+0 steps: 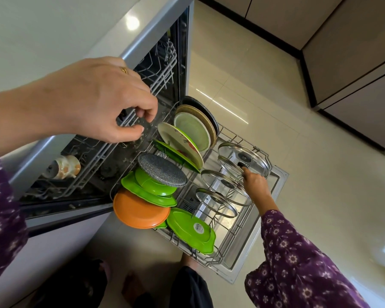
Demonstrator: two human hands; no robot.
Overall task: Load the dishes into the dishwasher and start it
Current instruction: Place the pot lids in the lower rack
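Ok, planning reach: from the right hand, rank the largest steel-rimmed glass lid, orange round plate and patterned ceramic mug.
1. largest steel-rimmed glass lid: right hand holds its knob.
2. orange round plate: lower rack, left side.
3. patterned ceramic mug: upper rack, far left.

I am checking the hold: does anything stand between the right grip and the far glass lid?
Nothing visible does. The right grip pinches the knob of the far lid, which stands in the lower rack.
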